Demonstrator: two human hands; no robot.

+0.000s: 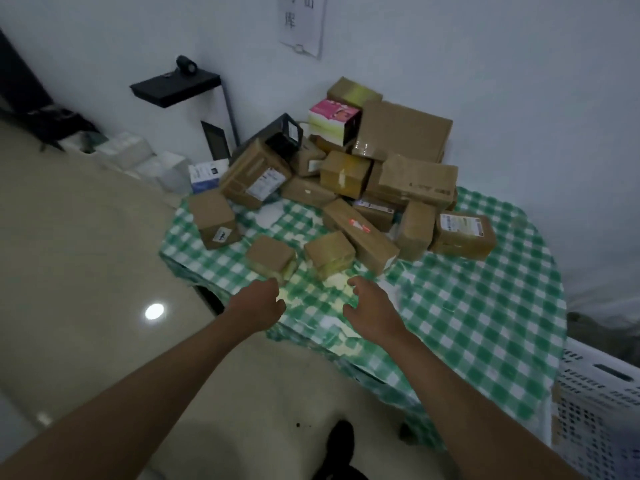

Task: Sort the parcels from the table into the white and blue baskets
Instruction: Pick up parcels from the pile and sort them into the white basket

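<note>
Both hands reach forward over the near edge of the table (485, 306), which fills the centre and right of the frame under a glossy green-and-white checked cloth. The left hand (258, 304) has its fingers loosely curled and holds nothing; the right hand (369, 311) is spread, thumb apart from the fingers, also holding nothing. The parcels lie straight ahead of them, toward the upper centre of the frame. Nearest are two small, roughly cubic cardboard boxes standing side by side: the left small box (272, 258) sits just beyond the left hand's knuckles, close but seemingly not touching, and the right small box (329, 252) sits a little past the right hand's fingertips, with bare cloth between. Each hand therefore has its own box directly in front, the left hand being the closer. Both boxes look like plain brown card with shiny tape bands low on their sides, stiff and flat-faced, likely easy to grasp from above. Behind the right small box a long box (360, 233) lies with its long axis running from upper left to lower right. Further back is the heaped pile (398, 161) of brown cartons and one pink printed box (332, 121). A white basket (599, 403) of perforated plastic stands at the lower right edge; I can see no blue basket.
</note>
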